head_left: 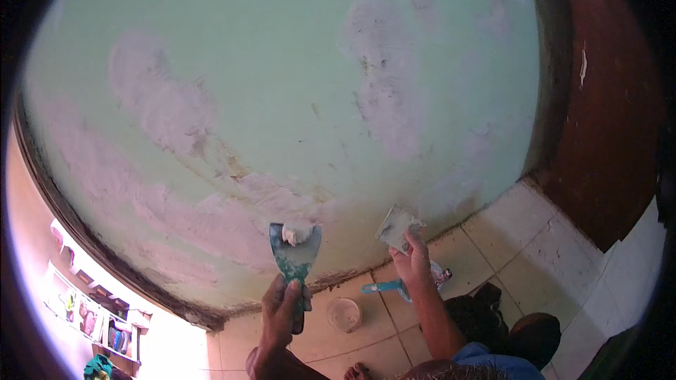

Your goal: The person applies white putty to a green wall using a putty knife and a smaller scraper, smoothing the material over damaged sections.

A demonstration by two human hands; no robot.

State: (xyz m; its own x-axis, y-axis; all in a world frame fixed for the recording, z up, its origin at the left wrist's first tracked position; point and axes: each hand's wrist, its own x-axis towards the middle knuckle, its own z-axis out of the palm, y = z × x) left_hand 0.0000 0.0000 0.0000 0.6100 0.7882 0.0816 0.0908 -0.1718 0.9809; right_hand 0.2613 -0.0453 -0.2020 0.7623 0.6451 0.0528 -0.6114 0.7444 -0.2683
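My left hand (278, 309) holds a wide putty knife (297, 257) with a teal-stained blade and a lump of pale putty (289, 235) on it. My right hand (414, 260) grips a small flat square scraper (394, 229) smeared with putty, just right of the knife and close in front of the lower wall. The pale green wall (267, 63) has several patches of pinkish-white filler and some brown stains low down. A round container (344, 314) stands on the floor between my hands, and a blue-handled tool (380, 287) lies behind my right forearm.
A dark brown door (602, 134) is at the right. A dark bundle (479, 313) lies on the tiled floor (514, 232) beside my right arm. At the left, a bright opening shows shelves (91, 313) of assorted items. A bare foot (355, 371) shows at the lower edge.
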